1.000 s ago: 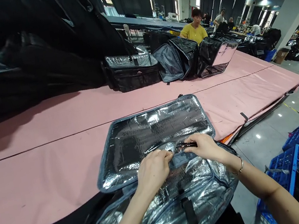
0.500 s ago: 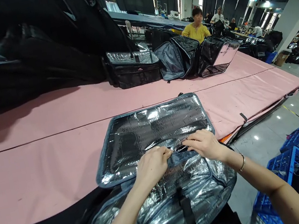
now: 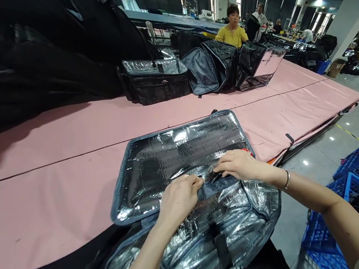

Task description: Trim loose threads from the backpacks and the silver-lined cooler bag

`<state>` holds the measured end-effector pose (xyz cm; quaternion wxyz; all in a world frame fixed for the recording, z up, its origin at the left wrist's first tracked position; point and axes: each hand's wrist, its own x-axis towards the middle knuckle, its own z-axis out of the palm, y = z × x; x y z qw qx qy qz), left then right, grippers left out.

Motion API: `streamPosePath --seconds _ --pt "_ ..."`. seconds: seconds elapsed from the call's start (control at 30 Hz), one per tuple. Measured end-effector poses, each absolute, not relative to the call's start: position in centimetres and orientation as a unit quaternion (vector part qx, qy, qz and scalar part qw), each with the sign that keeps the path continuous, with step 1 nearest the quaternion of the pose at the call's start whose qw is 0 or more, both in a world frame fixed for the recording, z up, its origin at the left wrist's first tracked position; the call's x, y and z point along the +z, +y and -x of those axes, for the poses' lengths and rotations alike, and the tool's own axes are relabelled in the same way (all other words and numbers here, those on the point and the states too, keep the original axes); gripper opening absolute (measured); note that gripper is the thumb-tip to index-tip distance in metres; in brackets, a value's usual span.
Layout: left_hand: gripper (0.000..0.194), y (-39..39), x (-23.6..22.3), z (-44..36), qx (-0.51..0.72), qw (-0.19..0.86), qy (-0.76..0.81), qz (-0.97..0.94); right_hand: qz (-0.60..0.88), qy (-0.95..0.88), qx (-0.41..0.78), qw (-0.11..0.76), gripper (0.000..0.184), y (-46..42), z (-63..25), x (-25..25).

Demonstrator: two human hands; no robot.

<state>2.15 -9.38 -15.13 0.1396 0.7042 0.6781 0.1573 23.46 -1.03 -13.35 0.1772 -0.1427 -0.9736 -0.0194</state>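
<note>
An insulated bag (image 3: 215, 221) with a silver foil lining lies before me, its foil-lined lid (image 3: 176, 153) folded back on the pink table. At the seam between lid and body, my left hand (image 3: 180, 199) has its fingers pinched on the grey-bound edge. My right hand (image 3: 237, 166) is a little to the right, fingers curled and closed on the foil lining by the same seam. A small dark gap shows between the two hands. The fingertips are partly hidden in the folds. A black strap (image 3: 50, 268) trails from the bag to the left.
Several black bags, one a foil-lined bag (image 3: 156, 80), stand along the far side of the pink table (image 3: 54, 193). A large black pile (image 3: 48, 60) rises at the back left. Blue crates (image 3: 345, 188) holding black goods stand on the floor at right. A person in yellow (image 3: 231, 35) is beyond the table.
My right hand has shifted slightly up and left along the seam, pulling the lining a little. The left hand keeps its pinch. The whole view has shifted slightly.
</note>
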Motion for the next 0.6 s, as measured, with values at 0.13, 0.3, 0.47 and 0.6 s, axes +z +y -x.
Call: streamPosePath --seconds 0.13,0.3,0.47,0.6 --pt "0.028 -9.5 -15.1 -1.9 0.163 0.145 0.664 -0.715 0.117 -0.982 0.082 0.126 0.017 1.0 -22.5 -12.7" --pt "0.032 -9.5 -15.0 -1.7 0.165 0.153 0.649 -0.727 0.101 -0.980 0.116 0.126 0.016 1.5 -21.3 -13.1" --pt "0.036 -9.4 -14.9 -1.7 0.163 0.160 0.641 -0.733 0.102 -0.978 0.079 0.163 0.018 1.2 -21.0 -14.3" --pt "0.036 -9.4 -15.0 -1.6 0.158 0.156 0.644 -0.732 0.082 -0.978 0.084 0.170 0.021 1.7 -21.0 -14.8"
